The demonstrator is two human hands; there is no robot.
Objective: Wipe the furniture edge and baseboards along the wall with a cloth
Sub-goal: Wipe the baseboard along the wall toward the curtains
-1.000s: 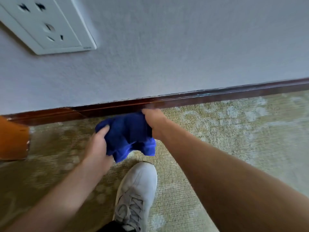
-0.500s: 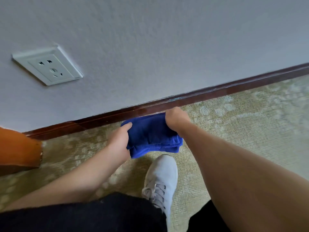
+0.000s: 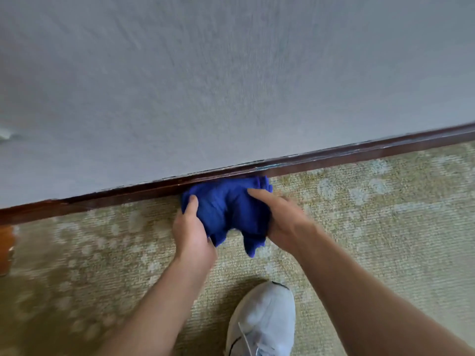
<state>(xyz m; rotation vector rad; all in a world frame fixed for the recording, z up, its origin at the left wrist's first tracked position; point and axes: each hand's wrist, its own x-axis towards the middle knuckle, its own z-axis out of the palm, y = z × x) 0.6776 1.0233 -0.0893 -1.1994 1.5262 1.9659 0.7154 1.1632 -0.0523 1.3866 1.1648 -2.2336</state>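
Wiping is midway: both the left hand (image 3: 192,235) and right hand (image 3: 285,222) grip the cloth (image 3: 226,204) against the baseboard (image 3: 359,152); its rightward stretch looks left.

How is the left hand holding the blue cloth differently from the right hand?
The left hand grips the blue cloth at its left side, thumb on top pointing toward the baseboard; the right hand grips the right side, with a finger stretched over the top of the cloth. The left hand looks sharp; the right hand is blurred. Both hold the same bunched cloth at the baseboard.
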